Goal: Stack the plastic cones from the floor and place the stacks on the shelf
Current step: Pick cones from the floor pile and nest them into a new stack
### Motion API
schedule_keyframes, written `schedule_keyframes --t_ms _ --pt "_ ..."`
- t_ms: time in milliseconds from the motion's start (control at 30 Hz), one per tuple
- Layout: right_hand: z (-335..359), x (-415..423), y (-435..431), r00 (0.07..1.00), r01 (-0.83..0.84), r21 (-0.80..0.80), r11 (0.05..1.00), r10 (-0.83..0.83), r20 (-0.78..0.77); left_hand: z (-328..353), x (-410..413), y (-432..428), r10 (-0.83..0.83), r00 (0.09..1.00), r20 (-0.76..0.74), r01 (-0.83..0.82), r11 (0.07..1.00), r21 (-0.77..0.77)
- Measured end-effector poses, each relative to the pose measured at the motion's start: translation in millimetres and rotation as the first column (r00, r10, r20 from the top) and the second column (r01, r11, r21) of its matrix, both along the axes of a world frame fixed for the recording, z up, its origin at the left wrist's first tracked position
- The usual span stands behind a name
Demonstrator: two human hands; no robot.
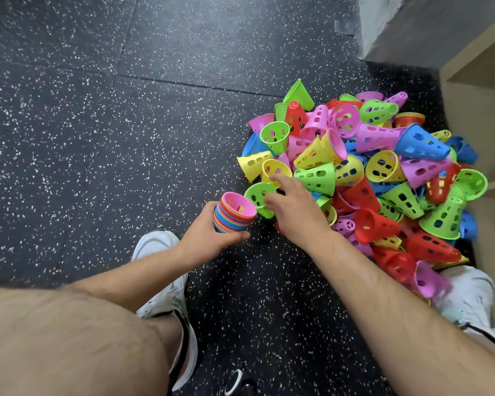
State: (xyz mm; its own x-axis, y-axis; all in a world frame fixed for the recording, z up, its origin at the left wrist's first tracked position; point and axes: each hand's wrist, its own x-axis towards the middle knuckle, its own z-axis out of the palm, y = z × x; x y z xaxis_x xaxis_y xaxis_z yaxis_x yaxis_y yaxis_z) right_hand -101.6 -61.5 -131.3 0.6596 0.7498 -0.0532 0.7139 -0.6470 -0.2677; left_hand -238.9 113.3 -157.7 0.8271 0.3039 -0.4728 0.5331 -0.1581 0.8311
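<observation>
Mid-stacking here: our left hand [209,235] grips the stack [235,215] just left of the pile [369,172]. Our right hand [293,208] is loose-fingered, touching a green cone [256,195] at the pile's edge. Next we'd pinch it and nest it.

The floor [97,138] is black, speckled white. The pile of cones [369,172] mixes lime green, pink, yellow, blue and red; the stack of cones [235,217] has a pink top above rims banded blue, red and orange. The sneaker [157,244] is white.

Black speckled rubber floor [126,110], tile seams [183,84], grey wall [426,24] top right
</observation>
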Motion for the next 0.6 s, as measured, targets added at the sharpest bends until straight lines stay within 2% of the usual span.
schedule_keyframes --t_ms 100,167,333,533,600 --pt "3 -1 1 0.983 0.16 0.236 0.958 -0.134 -0.123 -1 -3 3 0.028 1.0 0.007 -0.028 1.0 -0.002" --pt "8 -2 3 0.964 0.244 0.305 0.921 -0.197 -0.178 -3 -7 5 0.042 0.999 0.017 -0.042 0.999 -0.012" --pt "19 -6 9 0.917 0.385 0.365 0.848 -0.306 -0.257 -9 -17 9 0.035 0.999 0.009 -0.035 0.999 -0.028" --pt "20 -14 23 0.915 0.378 0.376 0.846 -0.28 -0.29 -17 -27 13 0.03 1.0 0.004 -0.03 0.999 -0.044" --pt "18 -20 28 0.929 0.322 0.354 0.878 -0.223 -0.295 -18 -28 15 0.032 0.999 0.005 -0.032 0.999 -0.042"
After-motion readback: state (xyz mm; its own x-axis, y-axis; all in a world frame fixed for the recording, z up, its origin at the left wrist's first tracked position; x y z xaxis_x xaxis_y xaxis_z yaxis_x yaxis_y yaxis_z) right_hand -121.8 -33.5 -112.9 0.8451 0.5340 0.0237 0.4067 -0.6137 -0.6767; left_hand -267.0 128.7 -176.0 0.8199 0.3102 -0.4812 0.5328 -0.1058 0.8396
